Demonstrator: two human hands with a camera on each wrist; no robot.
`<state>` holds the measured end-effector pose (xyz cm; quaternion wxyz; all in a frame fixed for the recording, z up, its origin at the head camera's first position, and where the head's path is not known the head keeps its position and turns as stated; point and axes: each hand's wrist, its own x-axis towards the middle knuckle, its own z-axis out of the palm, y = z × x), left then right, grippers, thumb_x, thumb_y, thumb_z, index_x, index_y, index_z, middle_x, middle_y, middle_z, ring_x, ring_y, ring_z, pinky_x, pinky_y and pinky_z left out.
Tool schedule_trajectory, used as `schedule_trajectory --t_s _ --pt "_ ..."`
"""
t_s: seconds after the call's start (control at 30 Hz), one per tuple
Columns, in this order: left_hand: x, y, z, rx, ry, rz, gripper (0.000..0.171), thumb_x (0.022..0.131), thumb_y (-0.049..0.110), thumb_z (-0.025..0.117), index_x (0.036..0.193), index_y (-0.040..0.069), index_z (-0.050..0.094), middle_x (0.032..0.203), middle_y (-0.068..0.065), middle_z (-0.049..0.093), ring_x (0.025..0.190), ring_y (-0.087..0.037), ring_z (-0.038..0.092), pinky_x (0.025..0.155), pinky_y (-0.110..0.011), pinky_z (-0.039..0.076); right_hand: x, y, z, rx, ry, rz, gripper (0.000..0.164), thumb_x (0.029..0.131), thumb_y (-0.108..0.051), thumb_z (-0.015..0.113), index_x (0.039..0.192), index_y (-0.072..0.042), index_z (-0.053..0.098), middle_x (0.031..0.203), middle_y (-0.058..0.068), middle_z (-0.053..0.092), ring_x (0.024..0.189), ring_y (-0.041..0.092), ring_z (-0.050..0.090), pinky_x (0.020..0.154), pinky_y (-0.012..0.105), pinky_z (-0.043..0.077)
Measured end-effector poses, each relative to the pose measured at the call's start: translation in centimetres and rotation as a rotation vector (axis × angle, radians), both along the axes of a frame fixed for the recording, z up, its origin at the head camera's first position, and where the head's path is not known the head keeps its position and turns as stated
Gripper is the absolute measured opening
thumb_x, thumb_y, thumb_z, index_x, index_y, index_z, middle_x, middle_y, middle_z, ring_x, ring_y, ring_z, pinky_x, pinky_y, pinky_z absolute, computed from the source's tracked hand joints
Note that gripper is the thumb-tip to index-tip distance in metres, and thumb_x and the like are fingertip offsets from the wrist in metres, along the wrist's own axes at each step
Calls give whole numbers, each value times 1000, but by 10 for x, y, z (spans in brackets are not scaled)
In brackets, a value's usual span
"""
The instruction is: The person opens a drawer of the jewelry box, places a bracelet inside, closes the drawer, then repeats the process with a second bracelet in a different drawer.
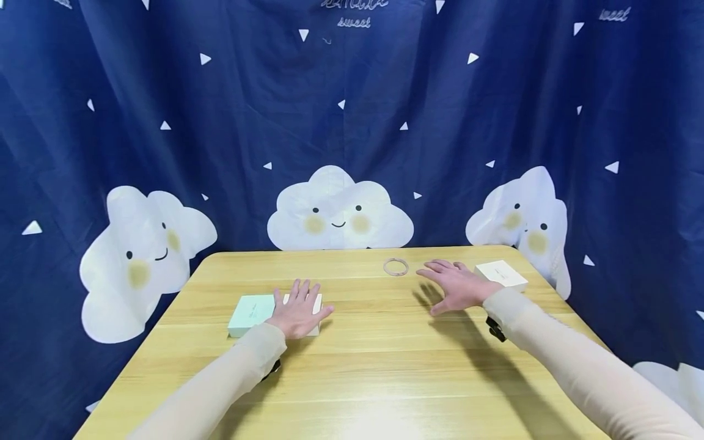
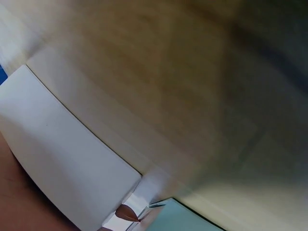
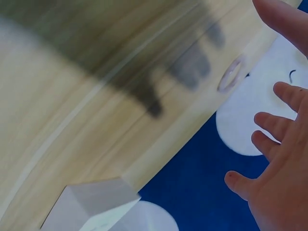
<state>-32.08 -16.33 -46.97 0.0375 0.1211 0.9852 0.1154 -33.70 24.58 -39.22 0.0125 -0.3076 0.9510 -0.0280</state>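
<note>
My left hand, fingers spread and straight, is over a white box and covers much of it. Whether the palm touches the box I cannot tell. Directly to the left lies a mint-green box, its edge close to the white one. In the left wrist view the white box fills the lower left, with a corner of the mint-green box beside it. My right hand hovers above the table, fingers spread, holding nothing. Just left of its fingertips lies a thin pale pink ring, like a bangle.
A second white box with small print on its lid sits at the table's right side, behind my right wrist. The wooden table ends at a dark blue curtain patterned with clouds and triangles.
</note>
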Motion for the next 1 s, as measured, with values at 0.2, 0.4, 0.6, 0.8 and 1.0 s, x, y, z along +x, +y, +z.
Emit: schedule_trajectory --t_s 0.2,0.4,0.6,0.8,1.0 --pt "-3 0 -2 -2 -5 3 88 97 76 29 163 19 18 170 -13 10 157 -35 -3 112 -76 -11 -10 17 -2 24 -29 -37 99 72 -48 87 153 -16 42 160 19 35 148 45 29 108 77 24" --pt "-5 -1 -5 -7 1 9 89 96 77 28 163 20 18 170 -13 10 157 -35 -3 112 -76 -11 -15 29 0 17 -57 -90 99 72 -44 87 154 -13 41 158 23 36 147 47 29 107 79 23" --pt "-3 -1 -4 -17 -4 9 89 95 79 26 163 21 18 170 -12 10 157 -34 -4 112 -76 -10 -22 39 -3 12 -55 -106 101 71 -44 87 154 -11 40 156 26 37 145 50 29 104 80 24" --pt "-1 -1 -3 -14 -2 10 89 95 78 26 163 22 18 170 -11 10 157 -33 -4 112 -76 -10 -28 47 -4 18 -75 -136 102 73 -44 87 155 -10 38 158 27 35 146 50 28 105 80 23" --pt "-2 -1 -4 -26 -6 10 89 95 80 25 163 23 17 170 -10 9 157 -33 -5 112 -76 -10 -32 54 0 31 -107 -159 101 74 -44 86 155 -7 37 158 27 34 145 51 27 104 81 22"
